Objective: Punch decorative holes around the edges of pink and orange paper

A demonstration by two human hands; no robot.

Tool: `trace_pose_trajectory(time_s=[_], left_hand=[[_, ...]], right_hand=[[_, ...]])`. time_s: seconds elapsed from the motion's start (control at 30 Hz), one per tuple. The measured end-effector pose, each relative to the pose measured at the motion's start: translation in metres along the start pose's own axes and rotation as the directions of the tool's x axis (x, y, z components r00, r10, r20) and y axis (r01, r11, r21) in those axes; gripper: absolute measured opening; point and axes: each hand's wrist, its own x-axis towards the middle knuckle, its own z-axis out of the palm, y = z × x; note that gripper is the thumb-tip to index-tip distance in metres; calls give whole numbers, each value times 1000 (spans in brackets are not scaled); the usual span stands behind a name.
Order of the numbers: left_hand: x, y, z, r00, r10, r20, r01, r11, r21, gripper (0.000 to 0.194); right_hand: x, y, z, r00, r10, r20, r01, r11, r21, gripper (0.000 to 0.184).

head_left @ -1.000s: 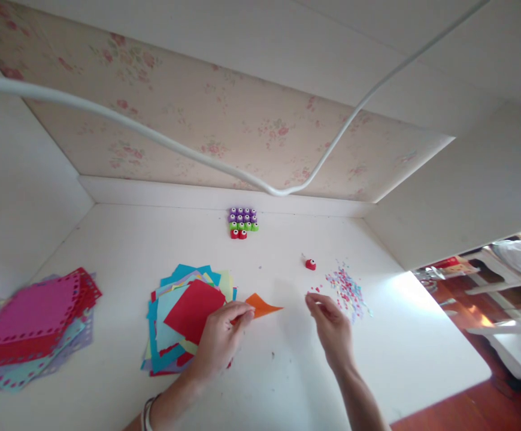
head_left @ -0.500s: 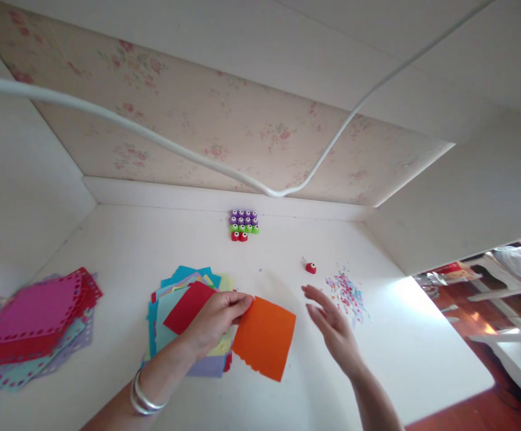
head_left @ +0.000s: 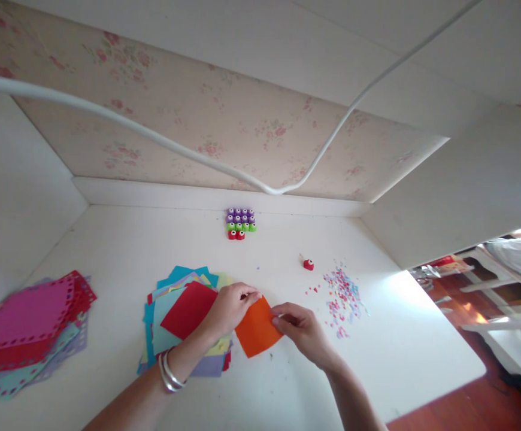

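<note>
Between my hands is a square sheet of orange paper [head_left: 257, 333]. My left hand [head_left: 234, 306] pinches its upper left corner, and my right hand [head_left: 300, 330] grips its right side between thumb and fingers. Under my left forearm lies a pile of coloured paper sheets [head_left: 164, 320], with a red square [head_left: 189, 310] on top. A small red craft punch [head_left: 308, 264] with a round white-and-dark top stands alone beyond my right hand. Scattered paper confetti [head_left: 345, 293] lies to the right of that hand.
Several purple, green and red punches [head_left: 241, 222] stand in rows near the back ledge. Sheets with punched edges [head_left: 27, 323] are heaped at the far left. A white cable [head_left: 166, 140] hangs across the view above the white tabletop [head_left: 404, 353].
My right hand has come left and closed on the orange paper's right side. The paper has turned and now shows a different edge. More confetti lies near the red punch.
</note>
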Motion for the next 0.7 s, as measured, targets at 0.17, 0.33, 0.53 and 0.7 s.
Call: trace_pose_trajectory(time_s=[0.17,0.33,0.53,0.7], left_hand=[[-9,-6,13,978,134,-159,-89,960,265,24],[-33,-19,31,948,315,-41,-215,733,645,36],[-38,-30,37,956,292,-8,-192,649,736,45],[-38,-27,34,964,266,-27,-166,675,719,45]], right_hand=[[16,27,4,968,-12,-249,-27,988,-153,26],[33,20,0,947,-206,-247,37,832,-553,22],[96,-9,10,905,-421,-62,273,686,-674,31],[171,-33,31,894,-442,78,368,624,-690,39]])
